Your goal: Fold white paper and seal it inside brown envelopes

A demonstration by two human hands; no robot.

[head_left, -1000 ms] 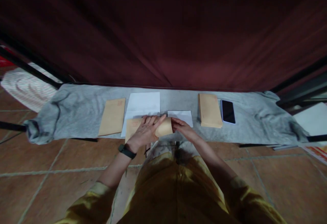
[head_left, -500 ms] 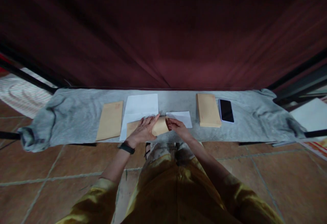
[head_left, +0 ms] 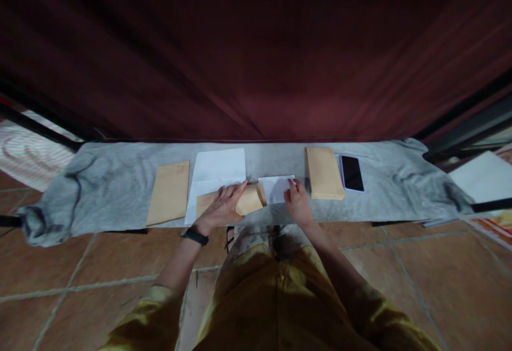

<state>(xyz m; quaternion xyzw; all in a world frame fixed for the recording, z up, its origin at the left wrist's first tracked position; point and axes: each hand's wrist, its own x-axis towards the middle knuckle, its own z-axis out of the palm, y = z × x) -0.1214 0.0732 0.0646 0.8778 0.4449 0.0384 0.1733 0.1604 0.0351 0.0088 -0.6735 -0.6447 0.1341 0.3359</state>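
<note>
Reddish print marks the far right corner of the flat kraft envelope (head_left: 168,192) at left, too small to read. The left hand (head_left: 223,206) lies across the middle kraft envelope (head_left: 250,200), thumb and fingers clamped on its edges, its right-hand mouth bowed open; its contents cannot be seen. The right hand (head_left: 298,204) bends over the white paper (head_left: 272,189) on the cloth-covered tabletop (head_left: 276,154), fingers curled at its right edge; whether they pinch it, I cannot tell.
</note>
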